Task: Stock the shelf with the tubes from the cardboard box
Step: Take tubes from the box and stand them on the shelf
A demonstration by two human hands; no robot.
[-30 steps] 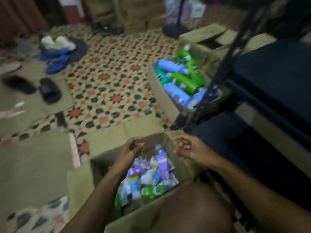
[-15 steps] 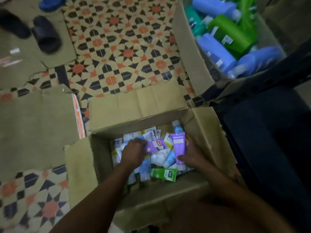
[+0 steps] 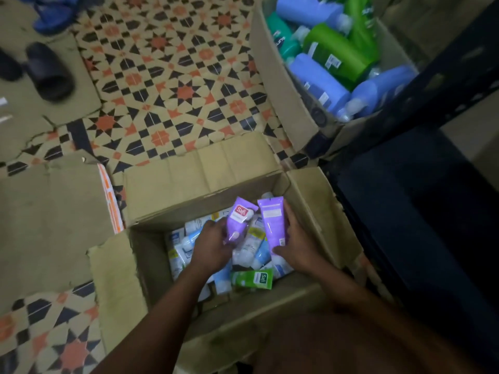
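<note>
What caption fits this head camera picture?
Left hand holds a red-labelled purple tube, right hand a longer purple tube, over the cardboard box.

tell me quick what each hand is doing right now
left hand: closed, holding the short purple tube.
right hand: closed, holding the long purple tube.

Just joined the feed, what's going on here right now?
A person is reaching into the open cardboard box of mixed tubes on the floor. The left hand grips a short purple tube with a red label, and the right hand holds a longer purple tube, both above the pile. The dark shelf stands to the right; neither tube is on it yet.
</note>
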